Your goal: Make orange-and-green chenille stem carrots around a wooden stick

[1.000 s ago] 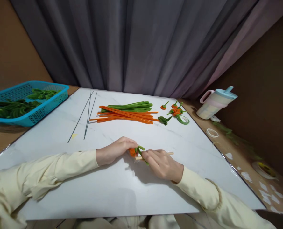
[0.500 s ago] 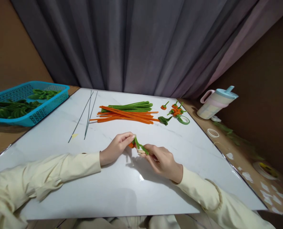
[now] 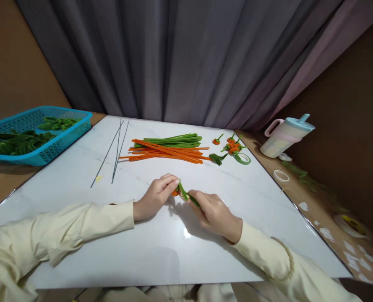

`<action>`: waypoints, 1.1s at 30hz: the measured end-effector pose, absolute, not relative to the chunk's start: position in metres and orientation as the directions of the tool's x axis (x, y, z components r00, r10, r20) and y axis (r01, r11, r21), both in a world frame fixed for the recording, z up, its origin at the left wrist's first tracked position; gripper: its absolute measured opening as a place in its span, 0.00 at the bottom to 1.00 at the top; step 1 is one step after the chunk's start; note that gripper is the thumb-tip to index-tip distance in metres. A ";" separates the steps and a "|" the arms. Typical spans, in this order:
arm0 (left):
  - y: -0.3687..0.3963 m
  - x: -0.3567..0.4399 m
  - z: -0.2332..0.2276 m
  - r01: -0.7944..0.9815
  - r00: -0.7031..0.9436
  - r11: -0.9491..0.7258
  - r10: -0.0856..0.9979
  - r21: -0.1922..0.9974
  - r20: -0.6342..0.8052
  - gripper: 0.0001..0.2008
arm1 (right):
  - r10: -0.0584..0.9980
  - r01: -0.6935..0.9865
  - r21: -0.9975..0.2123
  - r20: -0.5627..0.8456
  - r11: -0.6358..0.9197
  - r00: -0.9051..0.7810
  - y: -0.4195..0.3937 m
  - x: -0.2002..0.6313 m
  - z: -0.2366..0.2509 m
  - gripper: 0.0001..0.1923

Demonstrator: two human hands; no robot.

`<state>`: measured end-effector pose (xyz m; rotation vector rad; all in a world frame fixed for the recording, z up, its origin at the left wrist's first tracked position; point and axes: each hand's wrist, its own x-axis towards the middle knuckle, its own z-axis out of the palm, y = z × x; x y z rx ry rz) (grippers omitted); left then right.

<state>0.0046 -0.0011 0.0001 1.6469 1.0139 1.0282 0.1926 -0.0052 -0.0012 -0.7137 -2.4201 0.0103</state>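
Observation:
My left hand point(image 3: 157, 196) pinches a small orange pipe-cleaner piece point(image 3: 174, 193) that is mostly hidden by the fingers. A green pipe cleaner point(image 3: 183, 192) extends from it toward my right hand point(image 3: 216, 214). My right fingers are closed on the far end of that green strip. Something small and pale shows at their tips, too little of it to name. Both hands are raised a little over the white tabletop point(image 3: 142, 256). Beyond them lie orange pipe cleaners point(image 3: 167, 156) and green pipe cleaners point(image 3: 176, 141).
Several finished orange-and-green pieces point(image 3: 233, 145) lie beside green tape point(image 3: 242, 158) and a dark green leaf shape point(image 3: 217, 158). Thin wires point(image 3: 116, 155) lie left. A blue basket point(image 3: 48, 155) holds green leaf pieces. At right stand a cup point(image 3: 283, 136) and a white ring point(image 3: 280, 175).
My right hand has closed in slightly toward the left one. The pale stick-like thing at its fingertips is now mostly covered. My left hand keeps its pinch.

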 end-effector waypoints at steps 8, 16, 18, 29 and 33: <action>0.001 0.004 -0.002 0.195 0.310 -0.264 0.930 0.945 0.196 0.16 | 0.454 0.477 -0.103 0.529 0.873 -0.716 -0.004 0.194 -0.002 0.09; 0.002 0.004 -0.002 0.264 0.309 -0.310 0.924 0.913 0.224 0.16 | 0.453 0.501 -0.030 0.478 0.865 -0.753 -0.002 0.195 -0.004 0.09; 0.002 0.004 -0.002 0.279 0.310 -0.313 0.924 0.908 0.224 0.15 | 0.444 0.502 -0.008 0.479 0.865 -0.757 -0.001 0.196 -0.005 0.09; 0.002 0.004 0.000 0.365 0.344 -0.355 0.911 0.861 0.229 0.18 | 0.284 0.386 0.135 0.468 0.913 -0.837 0.001 0.199 -0.005 0.12; 0.003 0.005 0.001 0.371 0.340 -0.306 0.923 0.877 0.179 0.17 | 0.230 0.357 0.187 0.484 0.915 -0.844 0.003 0.198 -0.006 0.13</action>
